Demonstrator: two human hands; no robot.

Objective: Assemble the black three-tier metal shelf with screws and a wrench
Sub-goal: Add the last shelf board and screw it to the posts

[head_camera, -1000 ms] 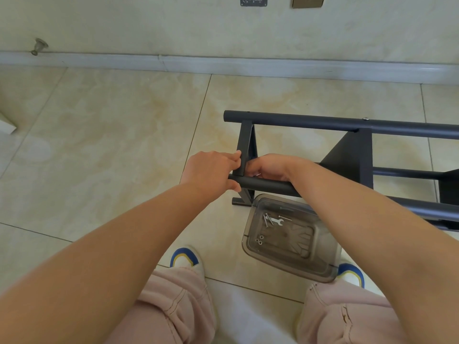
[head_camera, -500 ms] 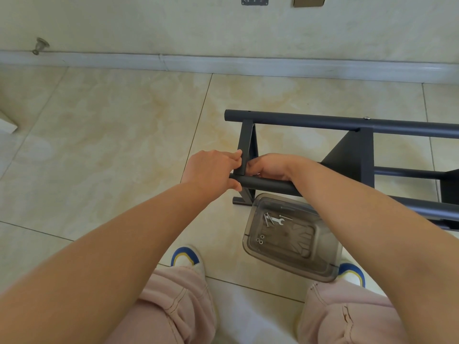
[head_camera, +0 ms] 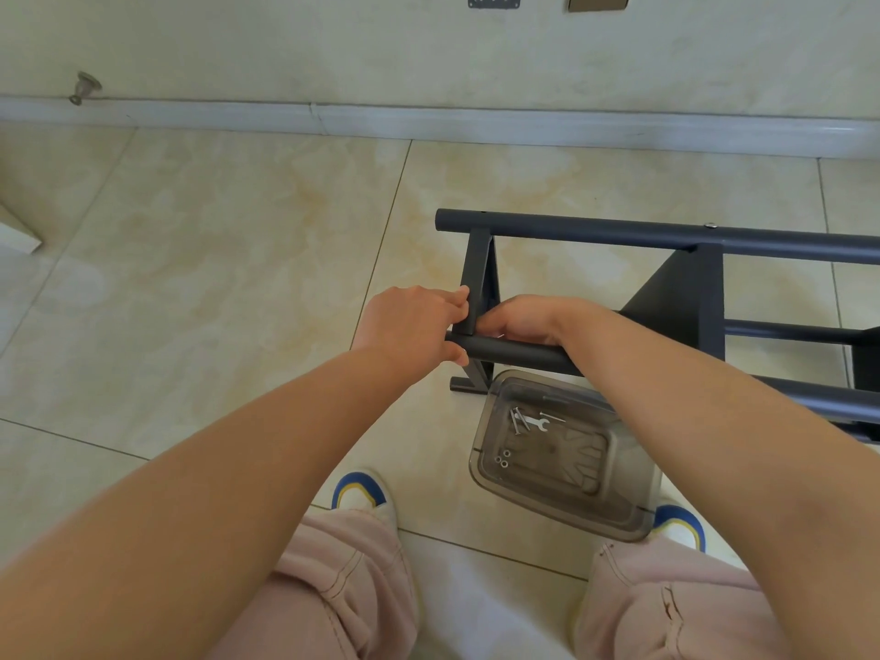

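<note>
Shelf (head_camera: 685,297) parts lay on their side on the tiled floor (head_camera: 214,278), matte black tubes running right from a flat upright bracket. I had my left hand (head_camera: 412,326) curled round the near tube's left end (head_camera: 514,352), thumb beneath it and fingers reaching the bracket. My right hand (head_camera: 521,319) curled over the same tube just right of the bracket; what its fingers pinched I could not tell. Nearer me, a clear tray (head_camera: 633,497) held the small wrench (head_camera: 540,423), long screws (head_camera: 518,419) and nuts (head_camera: 502,459).
</note>
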